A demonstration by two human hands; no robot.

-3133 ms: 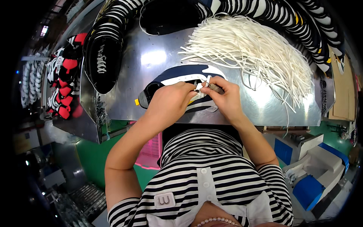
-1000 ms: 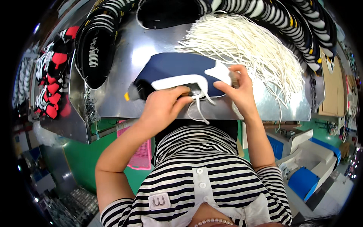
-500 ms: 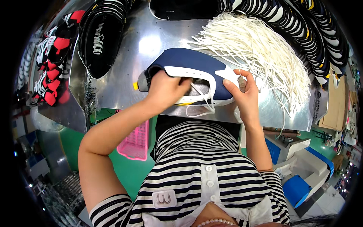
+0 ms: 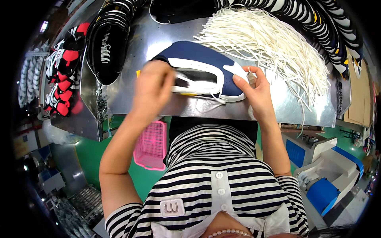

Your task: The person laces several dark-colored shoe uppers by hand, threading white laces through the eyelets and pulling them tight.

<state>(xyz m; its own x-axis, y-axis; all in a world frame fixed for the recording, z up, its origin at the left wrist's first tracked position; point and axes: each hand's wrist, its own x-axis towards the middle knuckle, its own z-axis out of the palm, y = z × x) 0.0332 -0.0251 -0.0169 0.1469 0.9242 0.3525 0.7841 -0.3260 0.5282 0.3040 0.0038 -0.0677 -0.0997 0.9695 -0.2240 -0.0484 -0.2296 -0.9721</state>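
A navy blue shoe upper (image 4: 186,49) with a white eyelet band lies on the metal table, its toe to the right. A white shoelace (image 4: 198,86) is threaded through eyelets at the toe end of the opening, and a loop hangs over the near side. My left hand (image 4: 152,89), smeared by motion, is closed at the heel end, with the lace stretched toward it. My right hand (image 4: 258,93) pinches the toe end, thumb on top. Against its curled fingers sits a small tool with a wrapped, greyish handle (image 4: 251,79) and a thin metal tip.
A big pile of white laces (image 4: 270,51) spreads right of the shoe upper. Rows of black-and-white uppers (image 4: 317,31) curve along the far right; a black upper stack (image 4: 105,51) stands at left. Red-and-black uppers (image 4: 65,79) lie further left. A pink basket (image 4: 151,146) is below the table.
My left hand has come out of the shoe opening and moved left, drawing the lace tighter along the opening. My right hand keeps its grip on the toe end.
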